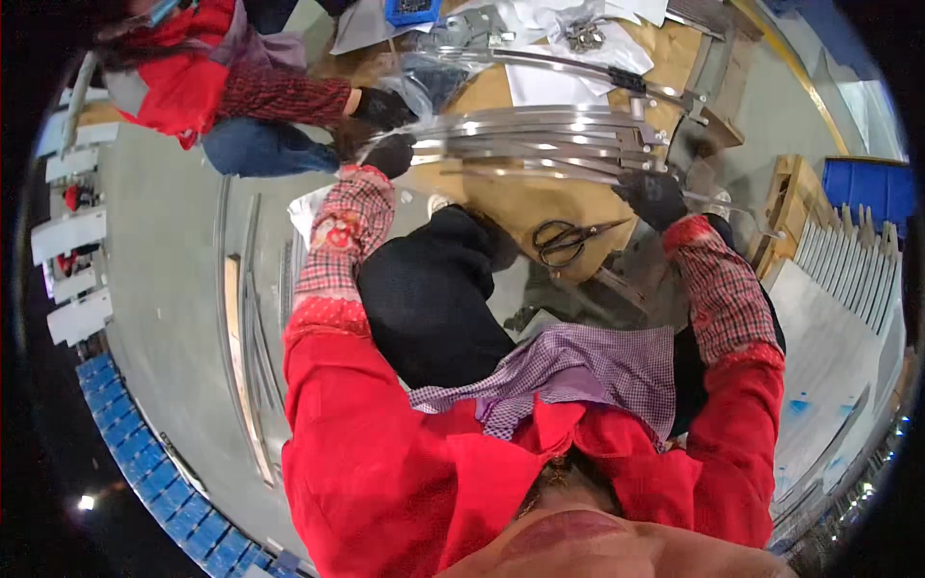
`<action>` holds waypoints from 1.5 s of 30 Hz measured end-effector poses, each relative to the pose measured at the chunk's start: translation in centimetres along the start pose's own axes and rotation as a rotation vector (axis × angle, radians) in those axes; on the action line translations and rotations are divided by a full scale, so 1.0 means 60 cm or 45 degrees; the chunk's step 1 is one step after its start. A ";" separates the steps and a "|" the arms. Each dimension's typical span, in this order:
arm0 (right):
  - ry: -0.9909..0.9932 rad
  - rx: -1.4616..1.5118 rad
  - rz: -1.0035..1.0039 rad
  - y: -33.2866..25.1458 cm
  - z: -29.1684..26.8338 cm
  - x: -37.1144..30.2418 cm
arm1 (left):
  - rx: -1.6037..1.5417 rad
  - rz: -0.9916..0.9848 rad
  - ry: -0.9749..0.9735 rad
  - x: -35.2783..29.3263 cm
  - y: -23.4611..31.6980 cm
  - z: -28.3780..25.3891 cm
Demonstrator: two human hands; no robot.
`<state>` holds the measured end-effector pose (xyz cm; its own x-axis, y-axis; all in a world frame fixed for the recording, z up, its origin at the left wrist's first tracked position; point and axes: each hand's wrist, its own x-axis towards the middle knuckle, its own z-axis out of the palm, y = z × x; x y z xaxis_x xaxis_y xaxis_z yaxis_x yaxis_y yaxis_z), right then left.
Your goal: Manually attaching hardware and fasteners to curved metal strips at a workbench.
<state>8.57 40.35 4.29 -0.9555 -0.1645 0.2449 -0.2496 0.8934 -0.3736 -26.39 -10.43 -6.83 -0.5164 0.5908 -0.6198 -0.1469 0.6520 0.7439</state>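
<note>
Long shiny metal strips [540, 127] lie in a bundle across a wooden board in front of me. My left hand [390, 155], in a dark glove, is closed at the left ends of the strips. Gloved too, my right hand [655, 199] is closed around a strip at the lower right of the bundle. Its fingers partly hide the strip, and a thin metal length [737, 207] shows beyond them. Between my hands and my lap, black-handled scissors [568, 241] rest on the wooden board [511, 197].
A co-worker's gloved hand [385, 109] is just beyond my left hand, near a clear plastic bag [414, 91]. A blue box [412, 10] and small metal parts [584, 37] are at the far side. White panels [838, 260] and a blue bin [867, 188] stand right.
</note>
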 end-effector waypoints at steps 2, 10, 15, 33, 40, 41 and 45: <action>-0.141 -0.075 0.130 0.048 -0.040 -0.066 | 0.144 -0.051 -0.088 0.102 0.039 0.049; -0.380 -0.107 0.240 0.061 -0.110 -0.112 | 0.867 -0.059 -0.092 0.133 0.210 0.125; -0.127 -0.188 0.273 0.024 -0.174 -0.143 | 1.492 0.341 -0.077 -0.061 0.149 0.151; -0.206 -0.369 0.387 0.060 -0.173 -0.129 | 1.762 0.976 0.354 0.029 0.705 0.407; -0.076 -0.201 0.310 0.044 -0.175 -0.100 | 1.407 1.266 0.402 0.026 0.667 0.435; -0.123 -0.110 0.318 0.052 -0.175 -0.099 | 1.375 1.256 0.427 0.021 0.648 0.428; -0.095 -0.139 0.373 0.069 -0.191 -0.159 | 1.325 1.047 0.561 0.013 0.549 0.365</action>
<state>18.44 50.44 10.67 -0.9941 0.0796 0.0733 0.0523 0.9462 -0.3192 -13.17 21.91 11.69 -0.3958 0.9023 0.1710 0.9098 0.3600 0.2065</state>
